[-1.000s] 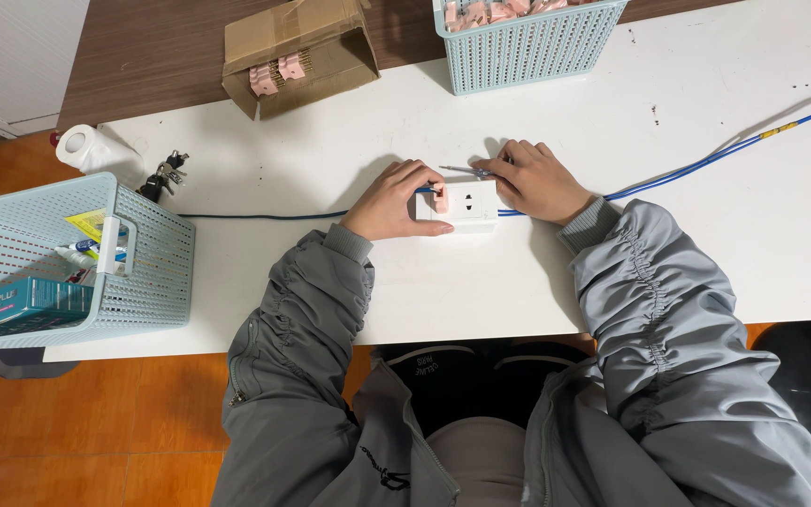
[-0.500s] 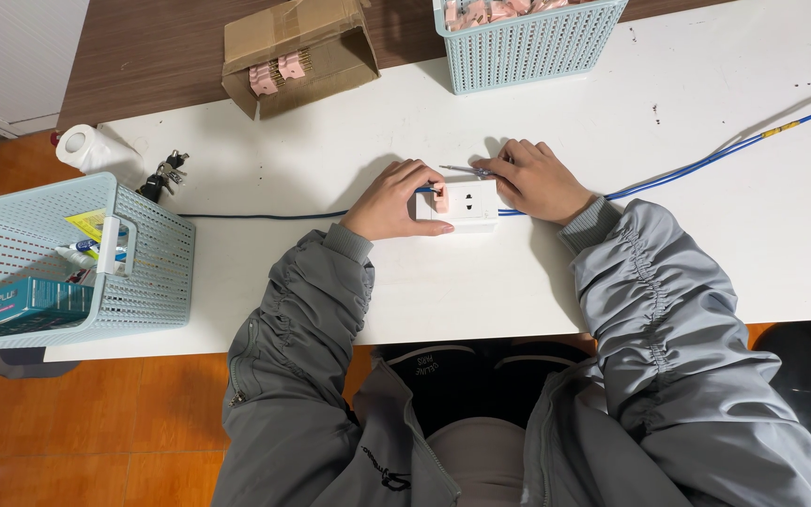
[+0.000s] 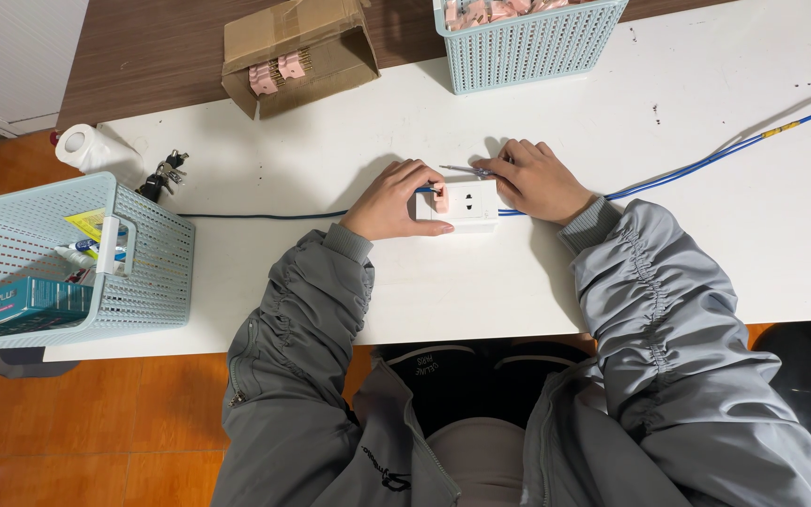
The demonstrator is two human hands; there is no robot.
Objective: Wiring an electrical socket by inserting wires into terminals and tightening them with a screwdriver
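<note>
white rectangular plastic wall socket point(image 3: 466, 204) on white counter point(image 3: 706, 235) | being gripped by left hand point(image 3: 394, 199) at 9 o'clock | thin metal screwdriver point(image 3: 466, 170) being pinched by right hand point(image 3: 539, 178) at 1 o'clock

Wall socket point(image 3: 466, 205) lying mid-table point(image 3: 706, 244). Relative to the socket: left hand point(image 3: 396, 202) touching its left end, right hand point(image 3: 537, 178) at its right; cable point(image 3: 706, 161) running off right; cardboard box point(image 3: 298, 52) sitting behind-left; basket point(image 3: 527, 42) behind; second basket point(image 3: 68, 263) overhanging far left.
</note>
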